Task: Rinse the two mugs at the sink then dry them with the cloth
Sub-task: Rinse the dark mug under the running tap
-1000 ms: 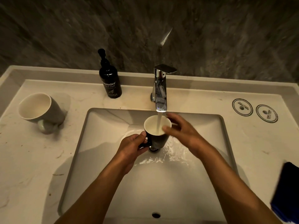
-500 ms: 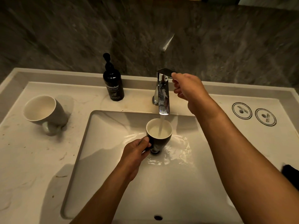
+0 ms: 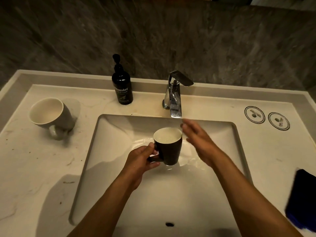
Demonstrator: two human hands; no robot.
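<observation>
My left hand [image 3: 141, 161] grips the handle of a dark mug [image 3: 169, 149] with a pale inside, held upright over the sink basin [image 3: 109, 151] and full of water. My right hand [image 3: 198, 139], blurred and with fingers apart, hovers just right of the mug's rim, holding nothing. No water runs from the chrome tap [image 3: 174, 98]. A second mug [image 3: 51, 115], grey with a cream inside, lies on its side on the counter at the left, its handle toward me. A dark blue cloth [image 3: 302, 199] lies on the counter at the right edge.
A black hand-wash pump bottle [image 3: 122, 88] stands behind the basin, left of the tap. Two round printed marks [image 3: 266, 118] sit on the counter [image 3: 34, 168] at the far right. A dark stone wall rises behind. The overflow hole [image 3: 169, 224] is in the basin's near wall.
My right hand has come down from the tap lever to beside the mug's rim. The water stream has stopped. The mug stays in my left hand, a little lower in the basin.
</observation>
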